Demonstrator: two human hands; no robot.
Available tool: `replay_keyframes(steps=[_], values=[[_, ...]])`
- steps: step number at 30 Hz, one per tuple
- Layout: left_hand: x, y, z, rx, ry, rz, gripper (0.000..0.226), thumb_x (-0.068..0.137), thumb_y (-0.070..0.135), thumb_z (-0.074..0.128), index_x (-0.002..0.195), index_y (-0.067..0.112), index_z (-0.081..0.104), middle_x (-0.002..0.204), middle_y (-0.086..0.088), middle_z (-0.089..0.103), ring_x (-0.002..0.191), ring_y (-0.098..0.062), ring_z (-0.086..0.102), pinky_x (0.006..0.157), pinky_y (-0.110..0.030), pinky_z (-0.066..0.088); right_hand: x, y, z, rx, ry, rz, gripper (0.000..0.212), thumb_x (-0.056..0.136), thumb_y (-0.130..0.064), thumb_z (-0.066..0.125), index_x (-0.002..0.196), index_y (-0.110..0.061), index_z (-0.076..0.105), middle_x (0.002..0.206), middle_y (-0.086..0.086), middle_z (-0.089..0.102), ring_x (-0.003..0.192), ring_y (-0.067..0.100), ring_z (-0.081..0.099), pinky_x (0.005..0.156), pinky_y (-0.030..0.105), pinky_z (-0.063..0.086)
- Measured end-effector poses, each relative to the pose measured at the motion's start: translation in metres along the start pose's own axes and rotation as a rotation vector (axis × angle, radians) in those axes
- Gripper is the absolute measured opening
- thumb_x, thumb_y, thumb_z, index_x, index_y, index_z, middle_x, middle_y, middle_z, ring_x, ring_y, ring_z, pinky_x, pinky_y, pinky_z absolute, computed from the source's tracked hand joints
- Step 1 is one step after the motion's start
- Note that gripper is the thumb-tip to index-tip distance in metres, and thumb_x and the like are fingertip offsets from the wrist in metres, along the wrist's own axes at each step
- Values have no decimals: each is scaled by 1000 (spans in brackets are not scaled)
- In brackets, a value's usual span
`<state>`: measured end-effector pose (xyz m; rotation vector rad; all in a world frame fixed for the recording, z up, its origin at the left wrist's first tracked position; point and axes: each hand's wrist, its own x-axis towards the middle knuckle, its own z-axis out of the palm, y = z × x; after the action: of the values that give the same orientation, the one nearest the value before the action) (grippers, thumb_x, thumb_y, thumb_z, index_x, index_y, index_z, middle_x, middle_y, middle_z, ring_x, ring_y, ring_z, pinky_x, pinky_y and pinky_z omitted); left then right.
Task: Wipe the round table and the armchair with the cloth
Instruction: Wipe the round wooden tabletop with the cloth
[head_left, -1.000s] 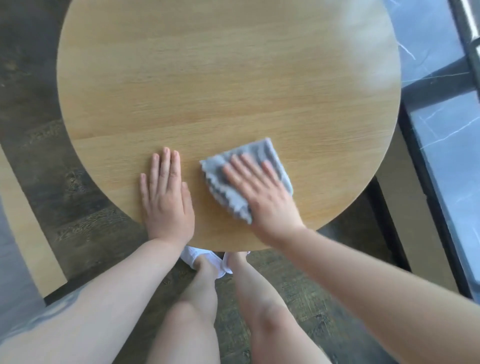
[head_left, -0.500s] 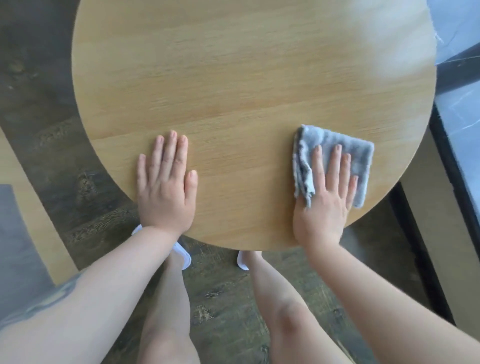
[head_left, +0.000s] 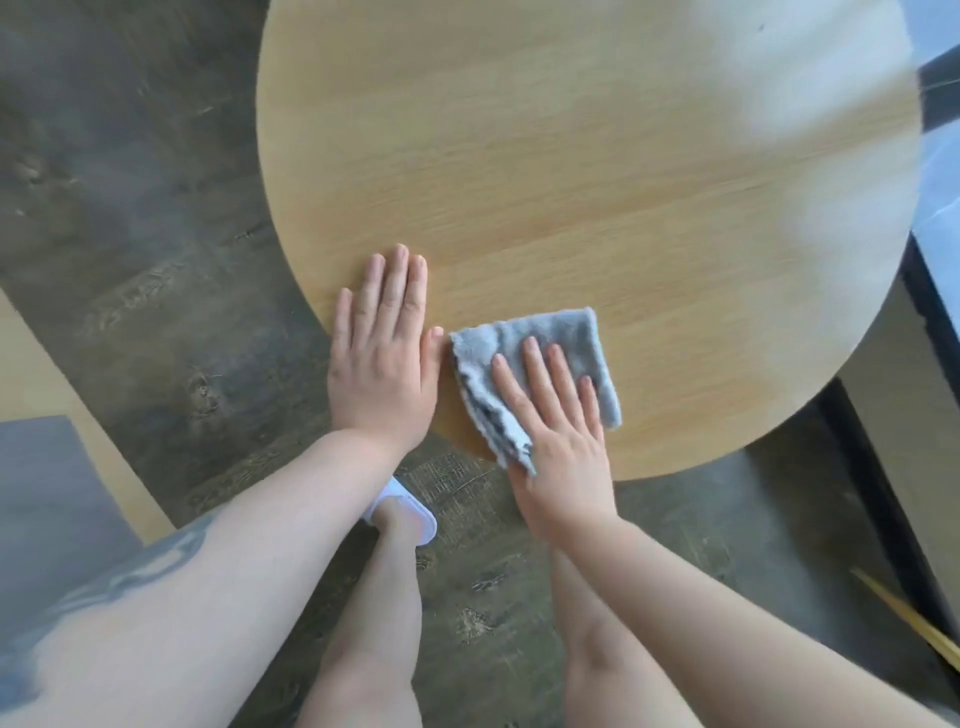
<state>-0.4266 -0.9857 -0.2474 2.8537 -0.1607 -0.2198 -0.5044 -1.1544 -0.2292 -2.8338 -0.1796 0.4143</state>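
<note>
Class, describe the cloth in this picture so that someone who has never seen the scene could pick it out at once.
Start at the round light-wood table that fills the upper part of the view, then look to its near edge, where two bare hands lie flat. The folded grey fleecy cloth sits under the straight fingers of the right hand, just beside the left hand. It is the only soft grey thing on the wood.

round table (head_left: 597, 182), light wood-grain top, seen from above; cloth (head_left: 556, 338), grey, folded into a rough square with layered edges shown at its left, laid flat near the table's near edge.
</note>
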Motion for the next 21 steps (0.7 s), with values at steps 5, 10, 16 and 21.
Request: replay_keyframes(steps=[5,10,16,21], values=[[6,-22,-10,-59,-40,91,58,99,33,21,153,13,17,160,-1,12,147,-18,7,118,-33,-2,25,27,-9,98,308,763,69,87,-25,32,153,-26,11,161,0,5,147,18,-2,118,47,3],[8,-32,-13,-44,-53,152,57,98,29,21,151,8,23,158,-5,19,146,-21,15,117,-36,5,37,-68,17,57,110,103,83,78,-23,55,153,-26,17,160,-1,8,148,18,1,119,38,0],[20,-47,-16,18,-119,187,62,96,41,8,153,18,-2,157,7,-12,147,-15,-7,116,-32,-11,35,-13,-3,114,311,823,69,89,-25,35,153,-28,8,161,-2,0,147,17,-6,119,42,-4],[21,-46,-15,86,-92,183,61,97,32,24,153,13,10,161,0,5,148,-21,4,117,-35,-3,59,-100,18,155,200,348,82,82,-20,51,152,-30,9,161,-2,1,147,17,-6,118,36,-5]])
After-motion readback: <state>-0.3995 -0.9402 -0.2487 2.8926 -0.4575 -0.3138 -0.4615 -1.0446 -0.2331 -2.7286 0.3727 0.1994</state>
